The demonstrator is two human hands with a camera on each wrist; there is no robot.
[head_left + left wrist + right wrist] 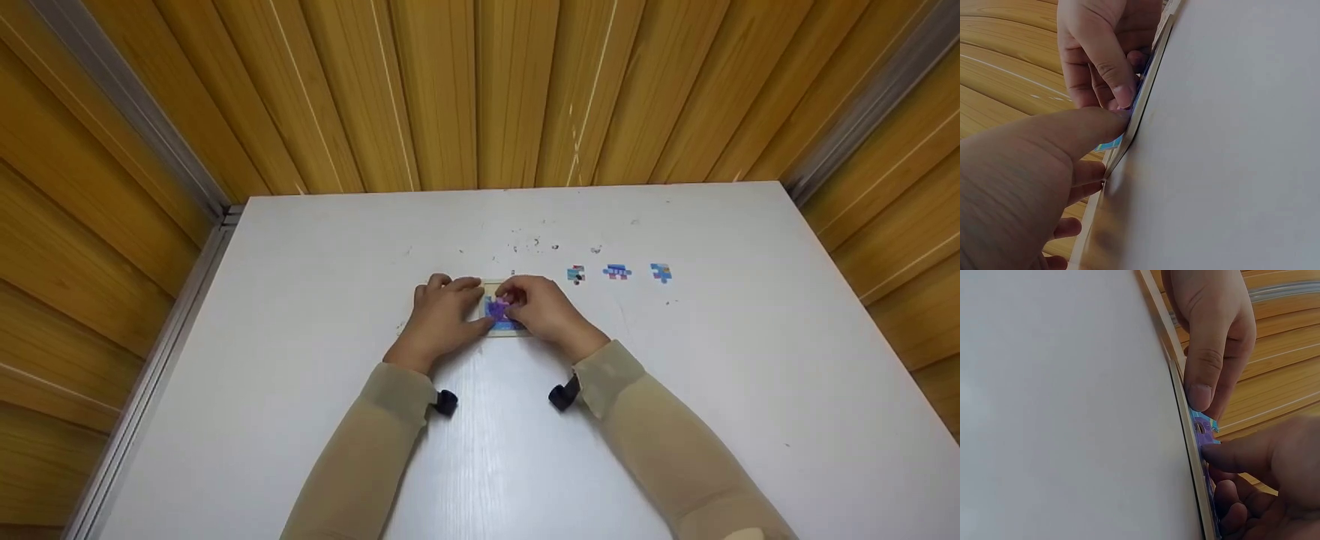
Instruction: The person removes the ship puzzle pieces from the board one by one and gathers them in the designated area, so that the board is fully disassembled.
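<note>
A shallow puzzle tray (510,334) with a pale wooden rim lies flat on the table between both hands. Blue and purple jigsaw pieces fill its near part. My left hand (444,316) holds the tray's left end, thumb over the near rim and fingers spread toward the far side. My right hand (550,311) comes in from the right, its thumb and curled fingers pinching a purple puzzle piece (1203,433) over the tray. In the left wrist view the two thumbs nearly meet at this piece. The right hand hides the tray's right side.
Three loose puzzle pieces lie in a row to the right, beyond the right hand: a left one (576,274), a middle one (617,271) and a right one (661,273). Small dark marks dot the white table (337,247). A wood-patterned wall (450,97) rises behind.
</note>
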